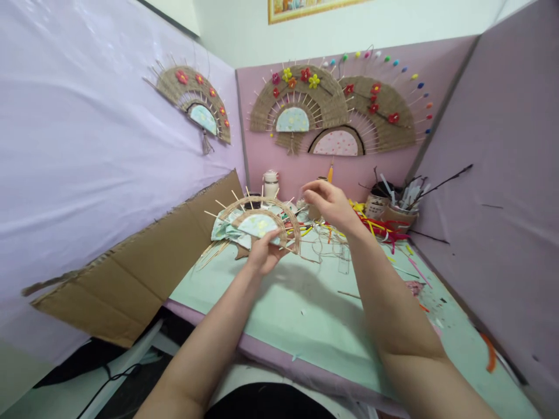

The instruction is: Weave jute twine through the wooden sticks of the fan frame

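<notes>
My left hand [262, 255] grips the bottom of a half-made fan [257, 220] of wooden sticks, a few rows of woven jute cord and a pale floral fabric centre, held upright over the green table [305, 314]. My right hand [329, 201] hovers to the right of the fan's top edge, fingers pinched together; a thin strand of jute seems to run from them, though it is too fine to be sure. Loose jute cord [327, 244] lies tangled on the table below that hand.
Three finished fans with flowers hang on the walls [194, 102] [297, 105] [379, 113]. A cardboard sheet [144, 267] leans at the left. Jars of sticks [393, 206], a white bottle [271, 183] and coloured strips [375, 224] crowd the back of the table.
</notes>
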A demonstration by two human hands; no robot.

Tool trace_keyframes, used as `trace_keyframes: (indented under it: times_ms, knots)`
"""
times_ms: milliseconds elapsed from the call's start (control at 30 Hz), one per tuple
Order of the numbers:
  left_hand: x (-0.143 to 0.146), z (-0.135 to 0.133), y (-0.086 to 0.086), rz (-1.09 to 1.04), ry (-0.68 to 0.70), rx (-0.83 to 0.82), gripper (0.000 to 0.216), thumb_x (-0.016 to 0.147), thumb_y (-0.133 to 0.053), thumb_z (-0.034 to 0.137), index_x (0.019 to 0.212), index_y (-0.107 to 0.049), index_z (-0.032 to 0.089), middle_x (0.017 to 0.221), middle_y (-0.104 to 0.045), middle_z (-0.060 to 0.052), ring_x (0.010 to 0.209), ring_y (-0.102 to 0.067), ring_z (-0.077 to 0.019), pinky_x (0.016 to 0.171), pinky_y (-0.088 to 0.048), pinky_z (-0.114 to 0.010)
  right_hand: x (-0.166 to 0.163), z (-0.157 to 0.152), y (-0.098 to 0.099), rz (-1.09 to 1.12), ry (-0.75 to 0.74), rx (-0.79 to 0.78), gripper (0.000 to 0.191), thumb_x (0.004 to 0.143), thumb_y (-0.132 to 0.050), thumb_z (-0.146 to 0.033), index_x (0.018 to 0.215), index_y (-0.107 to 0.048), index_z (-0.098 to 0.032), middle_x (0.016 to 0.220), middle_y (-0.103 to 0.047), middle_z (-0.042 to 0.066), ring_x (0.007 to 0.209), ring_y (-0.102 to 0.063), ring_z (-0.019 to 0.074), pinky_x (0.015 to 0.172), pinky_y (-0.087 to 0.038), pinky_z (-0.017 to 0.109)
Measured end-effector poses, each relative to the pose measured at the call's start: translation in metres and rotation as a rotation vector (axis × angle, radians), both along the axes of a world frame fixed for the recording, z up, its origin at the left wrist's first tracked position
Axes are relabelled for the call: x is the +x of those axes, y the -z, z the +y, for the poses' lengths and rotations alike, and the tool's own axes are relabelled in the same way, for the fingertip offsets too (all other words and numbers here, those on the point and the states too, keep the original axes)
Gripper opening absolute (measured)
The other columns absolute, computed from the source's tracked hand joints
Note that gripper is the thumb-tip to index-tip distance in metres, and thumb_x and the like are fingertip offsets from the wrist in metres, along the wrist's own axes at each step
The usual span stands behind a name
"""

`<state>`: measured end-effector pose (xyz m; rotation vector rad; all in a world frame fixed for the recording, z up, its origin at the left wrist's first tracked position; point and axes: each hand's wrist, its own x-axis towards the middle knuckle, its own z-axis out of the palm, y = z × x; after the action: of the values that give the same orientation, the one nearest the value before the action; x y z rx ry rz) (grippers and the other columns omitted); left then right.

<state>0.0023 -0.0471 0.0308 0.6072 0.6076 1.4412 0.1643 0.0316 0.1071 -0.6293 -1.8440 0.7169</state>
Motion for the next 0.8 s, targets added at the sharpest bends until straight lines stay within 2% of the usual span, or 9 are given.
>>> trace_keyframes:
  times_ms: [100, 233, 333, 433, 500, 600, 700, 800]
  knots:
    - [-0.005, 0.008, 0.004, -0.124, 0.025, -0.013, 0.028, 0.077, -0.052, 0.018, 0.103, -0.061, 0.012, 0.103, -0.067, -0.009, 0.092, -0.063, -0.0179, 0.086, -0.05, -0.033, 0.011, 0.012, 0.002, 0.079, 0.046, -0.076, 0.029, 0.078, -0.055, -0.042, 0.094, -0.058, -0.018, 0.091, -0.063, 0.004, 0.085, -0.058, 0.0148, 0.081, -0.047, 0.031]
    - [-0.005, 0.01, 0.017, -0.243, 0.036, -0.014, 0.031, 0.079, -0.049, 0.016, 0.108, -0.058, 0.012, 0.101, -0.067, -0.008, 0.093, -0.063, -0.0172, 0.086, -0.05, -0.032, 0.007, 0.025, 0.016, 0.137, -0.017, -0.287, 0.03, 0.074, -0.06, -0.046, 0.087, -0.056, -0.018, 0.087, -0.063, 0.004, 0.082, -0.059, 0.014, 0.081, -0.048, 0.03]
    - [-0.008, 0.011, 0.019, -0.253, 0.002, -0.009, 0.032, 0.08, -0.049, 0.016, 0.11, -0.057, 0.011, 0.101, -0.067, -0.009, 0.094, -0.063, -0.0178, 0.086, -0.05, -0.031, 0.001, 0.021, 0.03, 0.178, -0.063, -0.413, 0.032, 0.075, -0.058, -0.048, 0.086, -0.055, -0.018, 0.088, -0.063, 0.005, 0.082, -0.06, 0.014, 0.081, -0.049, 0.03]
    - [-0.012, 0.013, 0.019, -0.243, -0.029, 0.002, 0.031, 0.08, -0.049, 0.018, 0.109, -0.058, 0.012, 0.101, -0.067, -0.009, 0.093, -0.063, -0.0178, 0.086, -0.051, -0.032, 0.005, 0.006, 0.046, 0.044, -0.146, -0.513, 0.036, 0.08, -0.052, -0.053, 0.09, -0.055, -0.018, 0.094, -0.064, 0.008, 0.087, -0.061, 0.0151, 0.081, -0.049, 0.031]
    - [-0.013, 0.014, 0.021, -0.246, -0.027, 0.022, 0.031, 0.08, -0.05, 0.018, 0.109, -0.059, 0.013, 0.099, -0.068, -0.009, 0.092, -0.063, -0.0184, 0.085, -0.051, -0.033, 0.015, -0.004, 0.057, -0.116, -0.258, -0.581, 0.039, 0.082, -0.048, -0.055, 0.097, -0.055, -0.019, 0.103, -0.063, 0.01, 0.09, -0.061, 0.016, 0.082, -0.048, 0.031]
    - [-0.014, 0.015, 0.024, -0.264, -0.037, 0.028, 0.032, 0.08, -0.05, 0.018, 0.109, -0.059, 0.011, 0.098, -0.068, -0.01, 0.092, -0.064, -0.0188, 0.085, -0.051, -0.034, 0.031, -0.01, 0.07, -0.321, -0.421, -0.698, 0.045, 0.082, -0.046, -0.058, 0.1, -0.055, -0.018, 0.096, -0.065, 0.011, 0.079, -0.063, 0.0154, 0.076, -0.048, 0.031]
    - [-0.016, 0.017, 0.028, -0.274, -0.085, -0.002, 0.033, 0.08, -0.049, 0.017, 0.111, -0.057, 0.011, 0.098, -0.068, -0.011, 0.092, -0.063, -0.0191, 0.086, -0.05, -0.035, 0.039, -0.008, 0.077, -0.443, -0.428, -0.621, 0.04, 0.077, -0.056, -0.053, 0.089, -0.058, -0.015, 0.068, -0.062, 0.003, 0.057, -0.055, 0.0105, 0.059, -0.044, 0.024]
    - [-0.016, 0.019, 0.03, -0.266, -0.142, -0.024, 0.033, 0.078, -0.051, 0.015, 0.11, -0.057, 0.013, 0.097, -0.068, -0.01, 0.091, -0.064, -0.0194, 0.086, -0.051, -0.038, 0.035, -0.003, 0.08, -0.378, -0.316, -0.467, 0.035, 0.074, -0.06, -0.049, 0.075, -0.058, -0.015, 0.053, -0.047, -0.004, 0.049, -0.041, 0.0074, 0.05, -0.034, 0.021]
